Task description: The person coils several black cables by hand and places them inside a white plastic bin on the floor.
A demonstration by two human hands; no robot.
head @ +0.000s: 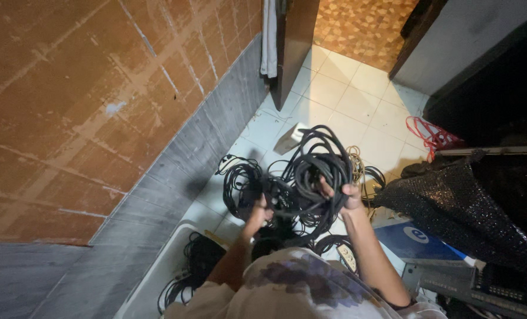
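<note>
Black coiled cable, red cord, white floor tiles, brown wall tiles, grey skirting.

The person wears a light, cream-coloured shirt with a big purple blotchy pattern on it, and both arms are bare.

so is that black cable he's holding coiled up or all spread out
Coiled: the black cable hangs in bunched loops between the left hand and right hand, above the floor.
</note>
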